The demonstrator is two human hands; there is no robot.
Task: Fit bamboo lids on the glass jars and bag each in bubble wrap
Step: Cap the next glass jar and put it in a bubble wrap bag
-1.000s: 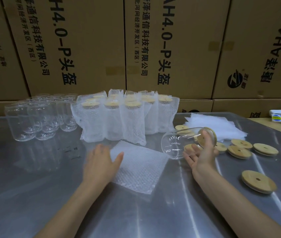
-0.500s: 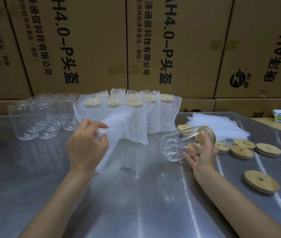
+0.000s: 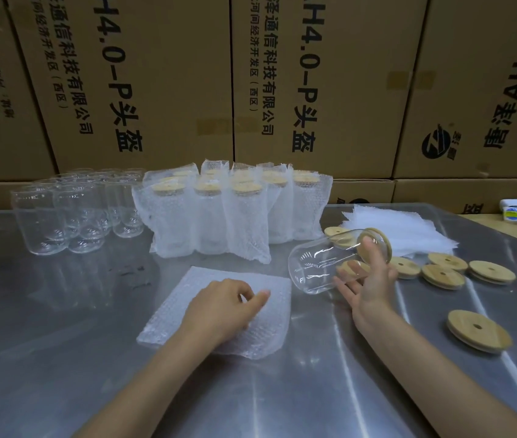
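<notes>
Currently, step in hand: bagging. One lidded glass jar (image 3: 323,263) is ready, and a bubble-wrap bag (image 3: 219,308) is being prepared to receive it.
Right hand (image 3: 366,281): holds the jar on its side just above the bench (image 3: 61,358), fingers under the glass and thumb over the neck. The bamboo lid (image 3: 383,243) is fitted; the jar's base points toward the bag.
Left hand (image 3: 222,306): rests on the bag, which lies flat on the bench. Fingers are curled at the bag's right edge; whether the grip has actually pinched the film cannot be told.
Next move, as judged: the left hand must separate the two layers and lift the mouth open; the right hand then slides the jar in base first.
Done stock: bagged jars (image 3: 219,216) stand in rows at the back.
Remaining stock: bare jars (image 3: 70,213) at back left, loose bamboo lids (image 3: 459,270) at right, spare bags (image 3: 399,229) stacked behind them.
</notes>
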